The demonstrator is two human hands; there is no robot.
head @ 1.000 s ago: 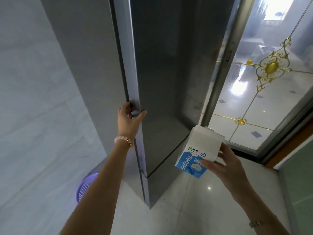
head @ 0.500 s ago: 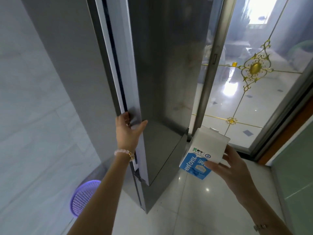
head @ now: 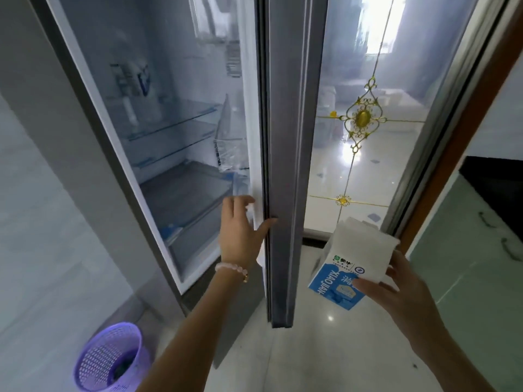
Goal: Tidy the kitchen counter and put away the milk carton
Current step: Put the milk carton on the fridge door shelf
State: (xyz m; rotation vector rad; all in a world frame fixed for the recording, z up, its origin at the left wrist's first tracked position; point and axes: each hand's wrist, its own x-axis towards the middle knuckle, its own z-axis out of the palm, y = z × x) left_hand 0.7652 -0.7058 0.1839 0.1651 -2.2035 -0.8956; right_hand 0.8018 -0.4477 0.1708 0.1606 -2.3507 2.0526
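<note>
One change is logged — glass shelves [head: 169, 123] are exposed at left, against a crack half a second ago. The edge of the fridge door [head: 285, 165] is gripped by the left hand [head: 240, 233], thumb outside. Rightward, the milk carton [head: 353, 264] is held tilted by the right hand [head: 404, 304], fingers curled round it — not yet stowed, shelf judged reachable.

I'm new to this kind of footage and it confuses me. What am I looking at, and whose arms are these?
No machine here: a person wears a camera on the head, looking forward and down, so the arms are their own. The left hand grips the edge of the open grey fridge door. The right hand holds a white and blue milk carton. Inside are glass shelves; a purple plastic basket stands on the floor.
</note>
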